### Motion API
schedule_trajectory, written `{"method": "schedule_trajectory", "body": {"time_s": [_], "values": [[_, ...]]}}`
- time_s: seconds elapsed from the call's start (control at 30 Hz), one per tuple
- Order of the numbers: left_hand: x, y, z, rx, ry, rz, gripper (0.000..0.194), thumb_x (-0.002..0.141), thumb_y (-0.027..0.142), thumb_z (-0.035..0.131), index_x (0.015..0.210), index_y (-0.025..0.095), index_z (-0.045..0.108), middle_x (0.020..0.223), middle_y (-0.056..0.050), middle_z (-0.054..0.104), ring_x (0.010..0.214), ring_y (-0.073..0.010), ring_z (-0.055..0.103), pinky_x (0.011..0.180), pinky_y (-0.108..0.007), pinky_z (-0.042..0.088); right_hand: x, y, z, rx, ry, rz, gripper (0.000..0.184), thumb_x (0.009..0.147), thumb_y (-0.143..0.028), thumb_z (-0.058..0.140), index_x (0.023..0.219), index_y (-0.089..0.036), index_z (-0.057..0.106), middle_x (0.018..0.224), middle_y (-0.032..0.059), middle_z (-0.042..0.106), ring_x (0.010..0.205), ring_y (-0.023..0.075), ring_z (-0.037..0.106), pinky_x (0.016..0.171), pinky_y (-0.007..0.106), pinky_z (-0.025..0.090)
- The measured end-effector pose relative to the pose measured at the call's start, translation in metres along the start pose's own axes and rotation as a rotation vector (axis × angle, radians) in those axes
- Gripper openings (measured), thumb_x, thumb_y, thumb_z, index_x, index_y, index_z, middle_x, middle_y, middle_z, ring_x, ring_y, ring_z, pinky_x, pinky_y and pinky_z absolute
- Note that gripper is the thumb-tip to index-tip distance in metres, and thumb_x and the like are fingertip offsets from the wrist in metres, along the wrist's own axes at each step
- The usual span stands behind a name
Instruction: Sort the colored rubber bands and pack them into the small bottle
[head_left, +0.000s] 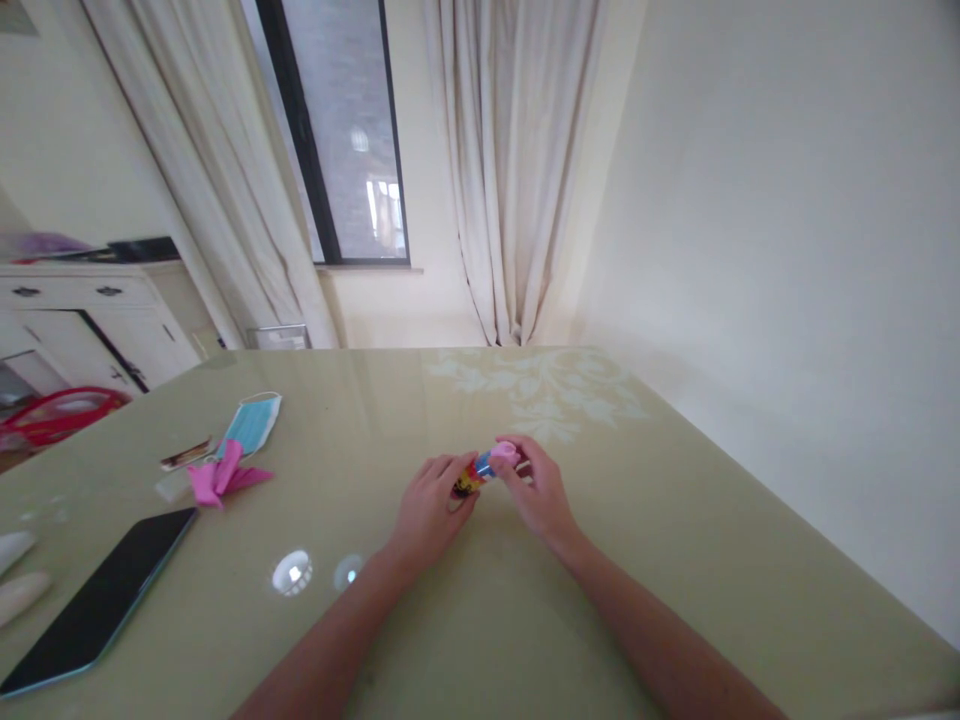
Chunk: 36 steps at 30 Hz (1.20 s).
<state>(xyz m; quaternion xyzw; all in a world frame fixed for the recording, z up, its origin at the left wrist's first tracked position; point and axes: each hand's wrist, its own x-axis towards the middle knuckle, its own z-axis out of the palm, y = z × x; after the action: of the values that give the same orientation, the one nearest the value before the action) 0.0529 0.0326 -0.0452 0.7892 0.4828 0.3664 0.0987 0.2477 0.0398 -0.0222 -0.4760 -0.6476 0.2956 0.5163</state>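
Note:
Between my hands, a small colourful cylinder [483,467] with yellow, red and blue patches lies tilted just over the table, its pink cap end [505,453] pointing up and right. What kind of container it is, I cannot make out. My left hand [433,500] is wrapped around the yellow lower end and hides part of it. With thumb and fingers closed about the pink cap, my right hand [541,492] grips the other end. Both forearms reach in from the bottom edge.
On the left of the glossy green table [420,640] lie a pink folded-paper bird [223,475], a blue face mask [253,425], a thin brown strip [186,454] and a dark-screened tablet [105,600]. Two pale rounded objects [21,597] sit at the left edge. A wall [810,300] borders the right side.

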Motion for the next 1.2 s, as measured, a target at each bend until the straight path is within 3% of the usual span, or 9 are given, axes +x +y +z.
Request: {"method": "schedule_trajectory", "body": {"time_s": [0.1,0.23,0.37,0.6,0.73,0.87,0.93,1.07,1.2], "values": [[-0.001,-0.001,0.0,0.083,0.018,0.012,0.049,0.092,0.018,0.071,0.139,0.028,0.061,0.124,-0.007,0.071,0.113,-0.027,0.065,0.099,-0.042,0.053,0.006,0.0,-0.013,-0.041,-0.029,-0.04,0.037,0.091,-0.056,0.071,0.096,-0.02,0.075,0.083,0.0042,0.073,0.069,0.0174,0.061,0.062,0.028,0.049],[-0.005,0.004,0.002,0.152,0.056,0.026,0.04,0.092,0.04,0.076,0.129,0.027,0.066,0.115,-0.006,0.072,0.104,-0.0265,0.067,0.092,-0.039,0.053,0.008,0.002,-0.016,-0.072,-0.039,0.0,0.044,0.094,-0.061,0.065,0.075,-0.021,0.063,0.06,-0.0033,0.053,0.056,0.0137,0.047,0.053,0.026,0.035],[-0.005,0.007,-0.001,0.184,0.056,0.063,0.034,0.095,0.048,0.071,0.121,0.025,0.07,0.108,-0.007,0.074,0.098,-0.0259,0.068,0.089,-0.038,0.052,0.008,0.004,-0.015,-0.003,-0.091,0.034,0.049,0.096,-0.064,0.06,0.07,-0.022,0.054,0.057,-0.0053,0.044,0.054,0.013,0.042,0.051,0.026,0.031],[-0.002,0.006,-0.009,0.122,-0.008,0.068,0.037,0.1,0.049,0.062,0.122,0.021,0.073,0.11,-0.01,0.078,0.097,-0.0266,0.07,0.089,-0.039,0.054,0.009,0.009,-0.012,0.101,-0.18,0.027,0.048,0.098,-0.066,0.055,0.082,-0.021,0.06,0.068,-0.0029,0.052,0.061,0.0146,0.049,0.057,0.026,0.038],[0.0,0.006,-0.011,0.006,-0.028,0.009,0.037,0.103,0.05,0.057,0.118,0.021,0.073,0.106,-0.008,0.078,0.094,-0.024,0.07,0.084,-0.036,0.054,0.01,0.007,-0.016,0.12,-0.247,0.012,0.046,0.099,-0.064,0.056,0.11,-0.022,0.071,0.09,0.0021,0.067,0.076,0.0173,0.058,0.064,0.027,0.046],[0.002,0.003,-0.01,0.06,0.018,0.022,0.036,0.101,0.049,0.061,0.12,0.02,0.071,0.103,-0.009,0.075,0.093,-0.025,0.068,0.083,-0.037,0.054,0.011,0.005,-0.023,0.138,-0.281,0.006,0.055,0.097,-0.06,0.062,0.139,-0.025,0.061,0.116,0.0061,0.069,0.097,0.0212,0.064,0.076,0.03,0.053],[0.001,0.0,-0.009,0.084,0.017,0.033,0.036,0.1,0.049,0.062,0.12,0.021,0.071,0.104,-0.009,0.075,0.094,-0.0254,0.068,0.084,-0.037,0.054,0.011,0.007,-0.023,0.127,-0.272,0.03,0.057,0.094,-0.059,0.067,0.138,-0.022,0.062,0.113,0.0065,0.07,0.098,0.0219,0.065,0.079,0.031,0.054],[0.0,0.0,-0.007,0.093,0.008,0.044,0.035,0.1,0.047,0.063,0.124,0.022,0.07,0.11,-0.008,0.075,0.099,-0.0256,0.068,0.09,-0.038,0.053,0.013,0.012,-0.023,0.133,-0.278,0.069,0.044,0.094,-0.055,0.067,0.12,-0.019,0.071,0.102,0.0065,0.072,0.092,0.0216,0.067,0.082,0.034,0.055],[0.0,0.001,-0.008,0.089,0.008,0.009,0.036,0.101,0.046,0.062,0.126,0.021,0.069,0.11,-0.009,0.075,0.1,-0.026,0.067,0.09,-0.039,0.052,0.014,0.015,-0.025,0.259,-0.308,0.032,0.07,0.089,-0.046,0.075,0.152,-0.028,0.051,0.144,0.0112,0.062,0.117,0.0237,0.066,0.095,0.037,0.056]]}}
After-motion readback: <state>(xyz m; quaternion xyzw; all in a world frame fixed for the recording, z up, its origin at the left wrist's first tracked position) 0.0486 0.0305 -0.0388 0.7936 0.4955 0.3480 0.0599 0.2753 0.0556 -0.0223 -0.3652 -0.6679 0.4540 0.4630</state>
